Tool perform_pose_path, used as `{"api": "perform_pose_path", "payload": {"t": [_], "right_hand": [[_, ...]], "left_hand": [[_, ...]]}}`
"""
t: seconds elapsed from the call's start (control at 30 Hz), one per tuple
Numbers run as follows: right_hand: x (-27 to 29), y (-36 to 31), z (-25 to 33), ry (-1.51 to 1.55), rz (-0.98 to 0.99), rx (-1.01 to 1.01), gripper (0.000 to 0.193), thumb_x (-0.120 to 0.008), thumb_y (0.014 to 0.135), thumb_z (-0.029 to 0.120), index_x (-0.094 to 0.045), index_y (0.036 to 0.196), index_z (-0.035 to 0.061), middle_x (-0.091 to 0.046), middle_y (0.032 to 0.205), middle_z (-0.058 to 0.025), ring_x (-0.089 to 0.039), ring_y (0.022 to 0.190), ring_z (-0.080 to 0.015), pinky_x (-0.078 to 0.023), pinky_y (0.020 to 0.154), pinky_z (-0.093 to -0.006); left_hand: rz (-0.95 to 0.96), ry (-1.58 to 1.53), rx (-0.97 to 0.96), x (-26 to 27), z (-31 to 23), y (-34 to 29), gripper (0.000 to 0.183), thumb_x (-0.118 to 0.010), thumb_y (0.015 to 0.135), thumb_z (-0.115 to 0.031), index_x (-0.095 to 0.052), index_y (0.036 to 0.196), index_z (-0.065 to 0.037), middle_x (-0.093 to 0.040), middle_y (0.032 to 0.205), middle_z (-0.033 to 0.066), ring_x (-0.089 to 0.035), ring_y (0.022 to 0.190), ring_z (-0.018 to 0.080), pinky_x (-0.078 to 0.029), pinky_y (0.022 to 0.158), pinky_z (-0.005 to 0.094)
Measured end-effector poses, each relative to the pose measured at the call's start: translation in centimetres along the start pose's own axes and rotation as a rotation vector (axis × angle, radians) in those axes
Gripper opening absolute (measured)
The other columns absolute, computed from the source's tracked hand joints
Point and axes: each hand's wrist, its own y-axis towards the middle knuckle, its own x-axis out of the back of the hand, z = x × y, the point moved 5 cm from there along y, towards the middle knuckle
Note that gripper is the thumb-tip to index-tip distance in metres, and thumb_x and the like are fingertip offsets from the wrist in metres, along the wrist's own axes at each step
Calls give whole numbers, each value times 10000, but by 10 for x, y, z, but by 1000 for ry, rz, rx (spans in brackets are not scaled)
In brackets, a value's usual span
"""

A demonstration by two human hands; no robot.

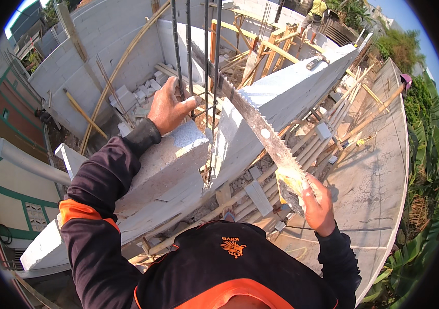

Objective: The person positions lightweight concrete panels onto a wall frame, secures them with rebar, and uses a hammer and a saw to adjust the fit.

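Note:
In my right hand [317, 203] is the yellow and dark handle of a handsaw [260, 126], its fingers closed round it. The long, dusty, toothed blade slants up and away to the left, its far part passing among upright steel rebars [189, 46]. My left hand [170, 107] is at the near rebars, thumb and forefinger either side of one; its other fingers are partly hidden. Just below that hand lies a pale lightweight block [178, 141] on top of the wall. A ragged, narrow gap round the rebars separates it from the wall section [276, 92] beyond.
Bamboo poles and planks [266, 177] lie below the wall, beside a sloping grey concrete surface [363, 180]. Broken blocks [145, 95] are heaped inside the walls. A yellow-handled tool [316, 63] rests on the far wall top. Another person [314, 18] stands farther back near timber formwork.

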Motion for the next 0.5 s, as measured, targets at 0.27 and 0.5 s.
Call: {"api": "perform_pose_path", "payload": {"t": [0.27,0.5], "right_hand": [[2,15,57,284,-133,211,503,-482,1032,284,-546,1292,-142,-654,1143,-264,-643,1091,-293,-468,971,-365],[2,11,41,288,-40,90,453,-467,1021,194,-529,1301,-157,-639,1165,-241,-616,1110,-243,-461,964,-353]], "left_hand": [[53,-16,51,-4,6,-1,521,-738,805,-216,-566,1207,67,-695,1062,173,-659,974,209,-519,878,369],[-4,-53,-43,-1,4,0,426,-742,807,-225,-544,1054,60,-700,879,201,-690,785,230,-545,732,386]]}}
